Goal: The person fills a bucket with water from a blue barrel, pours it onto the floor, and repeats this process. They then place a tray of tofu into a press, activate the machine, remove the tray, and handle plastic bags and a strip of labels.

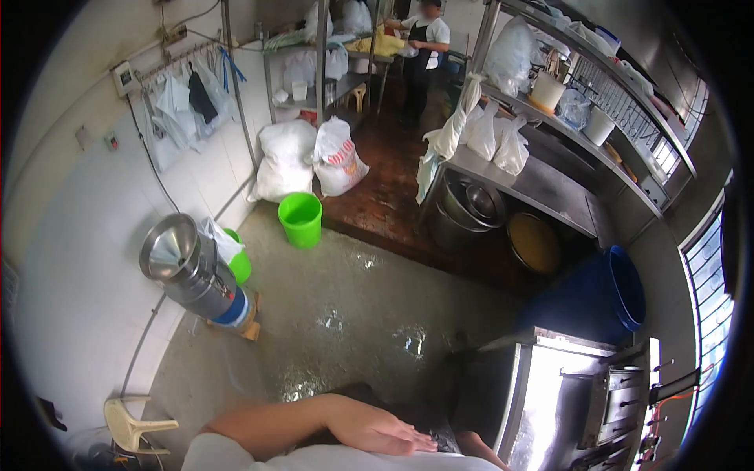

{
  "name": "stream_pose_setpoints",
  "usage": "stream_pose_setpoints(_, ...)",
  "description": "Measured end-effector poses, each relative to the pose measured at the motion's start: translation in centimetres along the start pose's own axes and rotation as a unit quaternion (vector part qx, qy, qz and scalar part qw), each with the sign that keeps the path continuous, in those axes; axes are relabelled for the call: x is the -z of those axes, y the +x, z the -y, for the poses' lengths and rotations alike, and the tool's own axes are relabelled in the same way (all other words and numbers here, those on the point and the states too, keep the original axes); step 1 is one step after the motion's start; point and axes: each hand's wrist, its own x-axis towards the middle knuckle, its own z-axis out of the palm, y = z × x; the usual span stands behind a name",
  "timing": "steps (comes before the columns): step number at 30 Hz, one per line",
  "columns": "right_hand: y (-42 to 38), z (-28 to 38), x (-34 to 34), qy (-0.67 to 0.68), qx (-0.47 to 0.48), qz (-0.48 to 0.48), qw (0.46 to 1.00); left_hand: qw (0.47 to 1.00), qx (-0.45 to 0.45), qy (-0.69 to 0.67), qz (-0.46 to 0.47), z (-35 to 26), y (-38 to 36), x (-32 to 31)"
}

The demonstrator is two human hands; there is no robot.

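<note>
My left hand (381, 430) is low in the view, close to my body, with its forearm crossing in front of my white top (338, 459). Its fingers lie stretched out and point to the right, and I see nothing held in them. By its fingertips is a small dark, shiny patch (446, 441) that I cannot make out. Only a small part of my right arm or hand (481, 449) shows at the bottom edge; its fingers cannot be seen.
A steel machine (196, 275) with a funnel stands left, near a green bucket (301, 224) and filled sacks (339, 161). At right are a steel stove-like unit (542, 408) and blue barrel (585, 302). The floor (338, 298) looks wet. Another person (424, 47) stands far back.
</note>
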Motion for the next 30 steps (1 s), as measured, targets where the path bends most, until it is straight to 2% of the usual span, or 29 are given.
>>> stream_pose_setpoints(1, -1.2, 0.6, 0.0, -0.016, 0.077, -0.077, 0.994, 1.000, 0.007, 0.006, 0.004, 0.1, -1.3, 0.4)
stream_pose_setpoints(2, -2.6, 3.8, 3.3, 0.091, -0.032, -0.013, 0.995, 0.997, 0.012, -0.080, -0.016, 0.7, -2.7, 1.0)
stream_pose_setpoints(3, -5.0, 9.5, 9.2, 0.201, -0.161, 0.030, 0.966, 0.985, 0.016, -0.166, -0.038, 1.7, -4.0, 1.6)
stream_pose_setpoints(4, -7.5, 15.6, 15.5, 0.278, -0.285, 0.049, 0.916, 0.973, -0.034, -0.220, -0.060, 3.6, -5.2, 2.3)
stream_pose_setpoints(5, -4.9, 11.6, 11.1, 0.237, -0.214, 0.048, 0.947, 0.974, -0.032, -0.219, -0.056, 5.3, -6.4, 2.2)
stream_pose_setpoints(6, -2.2, 7.3, 6.5, 0.189, -0.141, 0.040, 0.971, 0.950, 0.074, -0.247, -0.176, 6.8, -7.5, 1.8)
stream_pose_setpoints(7, 0.4, 3.3, 2.2, 0.141, -0.070, 0.025, 0.987, 0.901, 0.177, -0.268, -0.292, 7.7, -7.8, 1.3)
stream_pose_setpoints(8, -0.2, 5.7, 4.9, 0.175, -0.101, 0.001, 0.979, 0.874, 0.371, 0.022, -0.313, 7.4, -6.7, 0.6)
stream_pose_setpoints(9, -0.6, 7.9, 7.2, 0.210, -0.130, -0.025, 0.969, 0.739, 0.520, 0.309, -0.297, 7.0, -5.4, -0.3)
stream_pose_setpoints(10, -1.6, 11.3, 11.0, 0.246, -0.156, -0.053, 0.955, 0.621, 0.616, 0.439, -0.207, 7.7, -5.1, -1.0)
stream_pose_setpoints(11, -1.3, 12.7, 12.6, 0.246, -0.156, -0.055, 0.955, 0.620, 0.615, 0.440, -0.208, 9.2, -5.7, -1.1)
stream_pose_setpoints(13, -0.6, 15.0, 15.3, 0.304, -0.151, -0.117, 0.933, 0.803, 0.537, 0.182, -0.183, 12.6, -8.0, -0.7)
stream_pose_setpoints(14, -0.5, 16.9, 17.2, 0.302, -0.153, -0.120, 0.933, 0.837, 0.448, 0.152, -0.275, 13.4, -8.3, -1.7)
stream_pose_setpoints(15, -0.5, 19.2, 19.4, 0.477, -0.157, -0.133, 0.855, 0.840, 0.441, 0.153, -0.278, 13.0, -7.9, -1.4)
stream_pose_setpoints(16, -0.6, 21.6, 22.0, 0.632, -0.151, -0.141, 0.747, 0.850, 0.414, 0.160, -0.284, 12.1, -7.6, -1.2)
stream_pose_setpoints(18, -2.0, 26.8, 27.3, 0.581, -0.046, -0.166, 0.795, 0.857, 0.384, 0.169, -0.298, 11.2, -7.3, -0.9)
stream_pose_setpoints(19, -2.6, 28.9, 29.3, 0.565, 0.006, -0.170, 0.807, 0.851, 0.352, 0.173, -0.349, 10.9, -6.9, -0.7)
stream_pose_setpoints(20, -3.1, 30.9, 31.2, 0.561, 0.009, -0.171, 0.810, 0.842, 0.319, 0.176, -0.397, 10.7, -6.4, -0.5)
stream_pose_setpoints(21, -3.6, 32.7, 33.0, 0.566, 0.088, -0.137, 0.808, 0.841, 0.317, 0.177, -0.401, 9.8, -6.0, -0.1)
stream_pose_setpoints(22, -3.9, 34.4, 34.6, 0.566, 0.166, -0.103, 0.801, 0.850, 0.239, 0.197, -0.426, 8.6, -5.6, 0.5)
stream_pose_setpoints(23, -4.3, 36.0, 36.2, 0.563, 0.167, -0.102, 0.803, 0.853, 0.159, 0.215, -0.447, 8.0, -5.2, 0.9)
stream_pose_setpoints(24, -4.5, 37.6, 37.7, 0.523, 0.244, -0.041, 0.815, 0.853, 0.158, 0.214, -0.450, 7.9, -4.8, 1.0)
stream_pose_setpoints(25, -4.6, 38.6, 38.2, 0.478, 0.319, 0.022, 0.818, 0.873, 0.113, 0.207, -0.428, 7.8, -4.5, 1.1)
stream_pose_setpoints(26, -4.1, 39.3, 38.1, 0.447, 0.345, 0.034, 0.824, 0.890, 0.068, 0.200, -0.404, 6.7, -4.3, 1.4)
stream_pose_setpoints(27, -4.3, 40.0, 38.2, 0.395, 0.349, 0.024, 0.850, 0.925, 0.132, 0.050, -0.354, 5.1, -4.6, 1.4)
stream_pose_setpoints(30, -4.0, 42.8, 38.4, 0.345, 0.369, -0.024, 0.862, 0.911, 0.166, 0.004, -0.378, 6.5, -6.6, 1.6)
